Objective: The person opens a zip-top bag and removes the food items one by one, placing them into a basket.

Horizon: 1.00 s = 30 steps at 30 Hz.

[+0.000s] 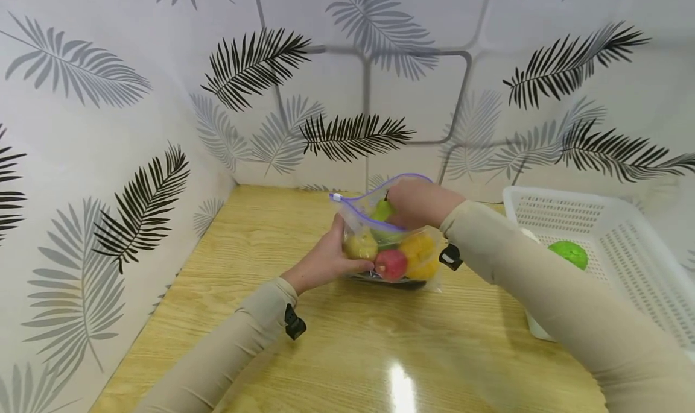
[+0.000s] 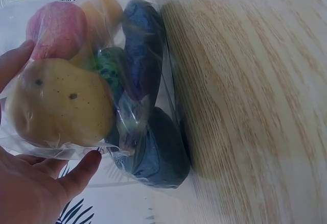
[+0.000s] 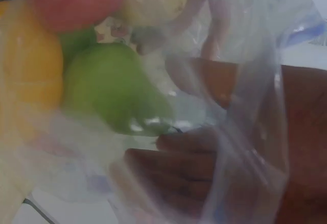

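Observation:
A clear zip bag with a purple edge (image 1: 365,219) stands on the table, full of produce. My left hand (image 1: 326,257) holds its left side, thumb in front by a potato-like yellow item (image 2: 64,101). Through the mouth of the bag reaches my right hand (image 1: 415,203), inside beside a green pear (image 3: 110,89); its fingers (image 3: 173,168) lie extended near the stem, not visibly wrapped round the fruit. A red item (image 1: 391,264) and an orange-yellow one (image 1: 418,253) show at the front. Dark items (image 2: 143,50) lie along the bottom.
At the right stands a white perforated basket (image 1: 583,202) with a green item (image 1: 569,254) and a partly hidden white one in it. A leaf-patterned wall covering rises behind and left of the wooden table (image 1: 326,353).

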Available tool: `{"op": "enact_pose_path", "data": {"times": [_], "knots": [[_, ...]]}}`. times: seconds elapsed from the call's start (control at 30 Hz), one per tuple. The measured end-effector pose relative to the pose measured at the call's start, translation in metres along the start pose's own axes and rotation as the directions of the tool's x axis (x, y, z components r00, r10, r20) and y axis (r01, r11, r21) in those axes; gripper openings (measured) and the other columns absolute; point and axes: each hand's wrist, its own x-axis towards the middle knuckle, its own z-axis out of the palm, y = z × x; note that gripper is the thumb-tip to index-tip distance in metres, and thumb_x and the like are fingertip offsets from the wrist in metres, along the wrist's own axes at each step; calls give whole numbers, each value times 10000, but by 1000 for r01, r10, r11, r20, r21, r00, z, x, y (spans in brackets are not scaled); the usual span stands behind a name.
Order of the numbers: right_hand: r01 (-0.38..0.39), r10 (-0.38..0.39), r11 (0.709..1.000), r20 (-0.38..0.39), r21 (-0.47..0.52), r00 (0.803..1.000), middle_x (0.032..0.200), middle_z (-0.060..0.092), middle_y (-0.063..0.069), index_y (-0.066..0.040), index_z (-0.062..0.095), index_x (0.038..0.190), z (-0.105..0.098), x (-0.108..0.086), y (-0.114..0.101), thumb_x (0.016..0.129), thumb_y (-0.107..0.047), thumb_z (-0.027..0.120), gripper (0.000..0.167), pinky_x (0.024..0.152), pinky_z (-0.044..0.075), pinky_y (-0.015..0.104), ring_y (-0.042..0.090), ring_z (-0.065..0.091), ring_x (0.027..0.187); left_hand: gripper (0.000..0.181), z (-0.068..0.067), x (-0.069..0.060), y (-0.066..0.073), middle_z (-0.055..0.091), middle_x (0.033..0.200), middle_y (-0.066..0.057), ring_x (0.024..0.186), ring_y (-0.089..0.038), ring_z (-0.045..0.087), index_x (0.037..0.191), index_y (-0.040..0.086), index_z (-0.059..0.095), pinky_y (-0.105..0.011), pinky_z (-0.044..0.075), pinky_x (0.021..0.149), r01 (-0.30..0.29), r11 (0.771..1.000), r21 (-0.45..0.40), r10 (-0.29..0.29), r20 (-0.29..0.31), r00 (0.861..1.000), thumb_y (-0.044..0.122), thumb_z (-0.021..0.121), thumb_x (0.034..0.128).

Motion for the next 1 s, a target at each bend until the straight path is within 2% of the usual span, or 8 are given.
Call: {"op": "enact_pose_path", "data": {"times": [0.1, 0.17, 0.23, 0.4, 0.5, 0.63, 0.8, 1.0], "knots": [[-24, 24, 1000, 23, 10, 999, 821, 619, 93, -7, 623, 908, 4, 3, -3, 932, -267, 671, 265, 760, 514, 390, 218, 528, 737, 1076, 0, -1, 0, 544, 1337, -11, 1153, -150, 614, 1538, 280, 140, -382, 501, 1013, 5, 1000, 2, -5, -4, 1000, 234, 898, 775], [-22, 22, 1000, 7, 22, 1000, 887, 639, 124, 43, 619, 1043, 7, 3, -3, 932, -220, 660, 289, 798, 521, 411, 236, 555, 778, 1056, 0, -1, -1, 543, 1343, -20, 1159, -156, 611, 1529, 260, 155, -387, 496, 1021, 5, 1000, 5, -5, -8, 1000, 235, 896, 777], [-17, 17, 1000, -21, 26, 1000, 882, 627, 120, 55, 592, 1089, 10, 3, -3, 928, -191, 658, 301, 792, 521, 421, 245, 562, 781, 1013, 0, -1, -1, 543, 1341, -27, 1159, -160, 606, 1500, 258, 183, -390, 488, 1029, 10, 1000, 16, -10, -15, 1000, 244, 894, 779], [13, -7, 999, -123, 50, 992, 765, 538, 49, -21, 549, 1002, 16, 5, -3, 931, -185, 681, 222, 707, 482, 401, 230, 514, 711, 975, -1, -2, -1, 530, 1356, -27, 1176, -168, 588, 1481, 233, 207, -395, 468, 1046, 10, 999, 34, -10, -21, 1000, 258, 890, 785], [26, -15, 997, -165, 66, 986, 741, 538, 37, -25, 570, 1015, 20, 6, -3, 931, -190, 696, 223, 681, 467, 379, 215, 499, 691, 965, -2, -3, 0, 528, 1356, -23, 1166, -167, 593, 1481, 231, 204, -390, 480, 1026, 15, 1000, 23, -15, -12, 1000, 261, 882, 795], [33, -20, 997, -178, 71, 984, 739, 531, 18, -18, 614, 1049, 23, 7, -3, 939, -179, 691, 210, 676, 447, 352, 198, 488, 692, 958, -1, -3, 1, 536, 1339, -29, 1150, -170, 596, 1477, 234, 210, -385, 487, 1009, 21, 1000, 10, -21, -7, 1000, 257, 882, 795], [26, -10, 996, -172, 87, 985, 693, 466, 5, -35, 630, 940, 20, 4, -4, 917, -169, 708, 156, 612, 393, 325, 182, 445, 650, 984, -1, -3, 1, 542, 1336, -39, 1147, -175, 595, 1489, 248, 197, -391, 474, 1030, 22, 1000, 13, -22, -4, 1000, 270, 887, 788], [-50, 78, 988, -191, 146, 979, 840, 620, 28, -58, 643, 1030, 3, -14, -4, 892, -222, 730, 231, 665, 484, 352, 205, 543, 739, 1013, -1, -3, -1, 544, 1346, -18, 1176, -169, 592, 1505, 266, 172, -399, 470, 1049, 17, 1000, 25, -17, -6, 1000, 282, 887, 788]]}}
